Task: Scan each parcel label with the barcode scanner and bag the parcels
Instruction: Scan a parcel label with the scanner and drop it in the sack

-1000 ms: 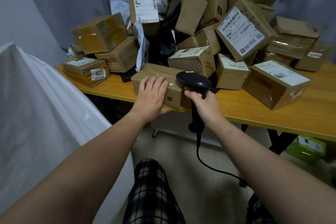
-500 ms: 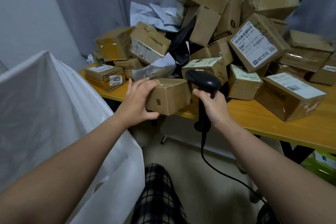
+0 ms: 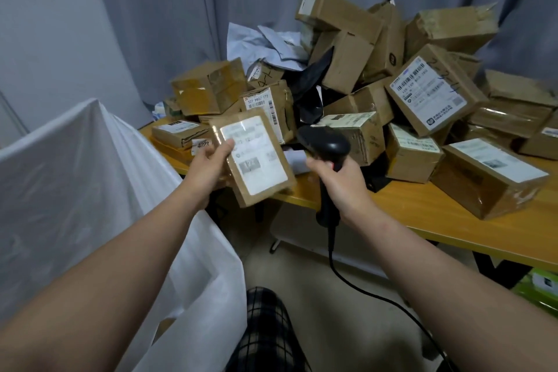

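the left hand [image 3: 208,166] grips a small flat cardboard parcel [image 3: 262,187] by its left edge, thumb pressed on the front and the fingers tucked out of sight behind it. it holds the box up off the counter [image 3: 422,214] and tipped back, so the white label [image 3: 253,157] faces up and out, which looks like a deliberate presentation for reading. the print on the label is blurred, so i can't make out where the barcode sits.

the right hand [image 3: 341,181] is wrapped tight round the handle of the black barcode scanner [image 3: 324,142], whose head sits just beside the parcel's right edge, nose turned toward the label. a red trigger peeks out by the fingers; whether it is being pressed i cannot tell. the cable [image 3: 362,287] hangs slack from the handle down to the floor.

my guess is that this is the scan step for this one box, with bagging to follow. the big white bag [image 3: 90,190] stands open just left of the holding arm, close by so the parcel can drop in with a short swing. behind, the heap of parcels [image 3: 377,93] is piled loosely on the counter against the grey curtain [image 3: 181,9], so most of the job appears undone.
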### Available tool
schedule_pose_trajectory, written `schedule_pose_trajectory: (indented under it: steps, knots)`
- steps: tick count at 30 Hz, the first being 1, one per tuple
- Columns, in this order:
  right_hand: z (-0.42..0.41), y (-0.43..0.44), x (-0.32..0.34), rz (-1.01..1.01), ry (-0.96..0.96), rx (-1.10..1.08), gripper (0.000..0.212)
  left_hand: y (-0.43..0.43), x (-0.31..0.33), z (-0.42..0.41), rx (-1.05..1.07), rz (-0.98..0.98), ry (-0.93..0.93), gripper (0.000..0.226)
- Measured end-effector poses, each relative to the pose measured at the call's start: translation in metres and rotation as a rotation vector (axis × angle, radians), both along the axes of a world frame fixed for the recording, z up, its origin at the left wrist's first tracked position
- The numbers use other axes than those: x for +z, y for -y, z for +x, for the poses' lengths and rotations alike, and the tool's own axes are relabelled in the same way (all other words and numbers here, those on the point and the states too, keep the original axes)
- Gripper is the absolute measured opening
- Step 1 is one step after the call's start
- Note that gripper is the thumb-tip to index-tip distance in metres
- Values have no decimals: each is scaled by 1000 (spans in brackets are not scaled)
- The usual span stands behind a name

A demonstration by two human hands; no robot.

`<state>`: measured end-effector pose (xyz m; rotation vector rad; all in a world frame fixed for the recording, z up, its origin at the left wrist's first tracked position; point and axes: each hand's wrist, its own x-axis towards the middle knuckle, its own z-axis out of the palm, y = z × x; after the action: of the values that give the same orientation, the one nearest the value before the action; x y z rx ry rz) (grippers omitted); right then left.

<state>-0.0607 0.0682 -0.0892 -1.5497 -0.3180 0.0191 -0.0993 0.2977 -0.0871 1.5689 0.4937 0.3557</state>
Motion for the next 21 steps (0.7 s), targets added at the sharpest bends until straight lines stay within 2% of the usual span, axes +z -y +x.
schedule_pose_trajectory:
  steps: [3,9,12,14,17,21]
  knots:
    - [3,-2,-6,-23,-28,6,26,7,-8,8,-40,-192,-97,43]
    - [8,1,-10,-115,-33,3,33,39,-20,24,-37,-287,-9,52]
    - [5,5,-15,-155,-11,1,33,44,-22,13,-201,-157,-17,57]
    - [2,10,-18,-176,17,7,33,47,-22,3,-290,-67,-30,74]
    - [-3,18,-18,-252,90,-52,27,50,-22,-7,-276,-16,23,98]
    - [-19,28,-11,-351,271,-108,21,64,-15,-12,-294,90,109,100]
